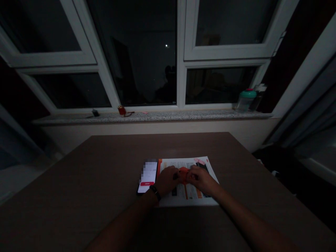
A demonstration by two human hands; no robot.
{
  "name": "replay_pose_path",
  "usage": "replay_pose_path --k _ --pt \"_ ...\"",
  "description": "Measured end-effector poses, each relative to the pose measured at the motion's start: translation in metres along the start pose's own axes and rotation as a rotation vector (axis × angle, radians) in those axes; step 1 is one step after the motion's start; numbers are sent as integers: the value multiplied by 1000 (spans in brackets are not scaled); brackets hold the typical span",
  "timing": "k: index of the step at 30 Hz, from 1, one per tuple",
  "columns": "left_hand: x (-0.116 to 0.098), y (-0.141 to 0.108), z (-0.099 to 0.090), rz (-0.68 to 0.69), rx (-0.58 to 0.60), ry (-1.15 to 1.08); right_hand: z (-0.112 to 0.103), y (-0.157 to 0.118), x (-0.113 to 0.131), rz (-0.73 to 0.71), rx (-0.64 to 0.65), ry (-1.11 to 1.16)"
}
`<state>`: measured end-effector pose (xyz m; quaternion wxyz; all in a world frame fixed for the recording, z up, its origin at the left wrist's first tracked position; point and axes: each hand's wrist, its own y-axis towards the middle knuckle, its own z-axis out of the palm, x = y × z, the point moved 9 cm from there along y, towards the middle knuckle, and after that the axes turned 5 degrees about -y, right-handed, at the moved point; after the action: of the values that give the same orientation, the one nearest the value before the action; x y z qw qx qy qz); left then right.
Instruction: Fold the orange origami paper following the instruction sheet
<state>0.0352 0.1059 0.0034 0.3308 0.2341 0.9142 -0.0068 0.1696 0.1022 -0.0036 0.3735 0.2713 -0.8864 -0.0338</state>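
Note:
A small piece of red paper [183, 172], seemingly folded, is held between my two hands above a printed booklet [168, 200]. My left hand [167, 179], with a dark band on the wrist, pinches the paper's left side. On the opposite side, the fingers of my right hand [201, 177] are closed on it. My fingers cover much of the paper, so its full shape is hidden. Near the booklet's top right corner lies a small pink item [199, 161], too small to name. A phone [148, 176] with a lit screen lies just left of my left hand.
The brown table [110, 161] reaches almost to the wall under a window. Along the stone sill [162, 116] stand a small reddish jar [121, 110], a small dark object [95, 112] and a clear bottle with a green lid [246, 99]. The room is dim.

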Motion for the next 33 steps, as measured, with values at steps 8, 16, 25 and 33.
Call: replay_pose_path --k 8,16,25,33 --pt "2 3 1 -30 -24 12 -2 2 -5 105 -73 -27" --pt "6 2 -1 -82 -101 40 -6 5 -7 168 -117 -101" --pt "5 4 0 -96 -83 59 -3 6 -10 175 -119 -129" --pt "6 0 -4 -98 -104 101 -9 3 -5 137 -150 -251"
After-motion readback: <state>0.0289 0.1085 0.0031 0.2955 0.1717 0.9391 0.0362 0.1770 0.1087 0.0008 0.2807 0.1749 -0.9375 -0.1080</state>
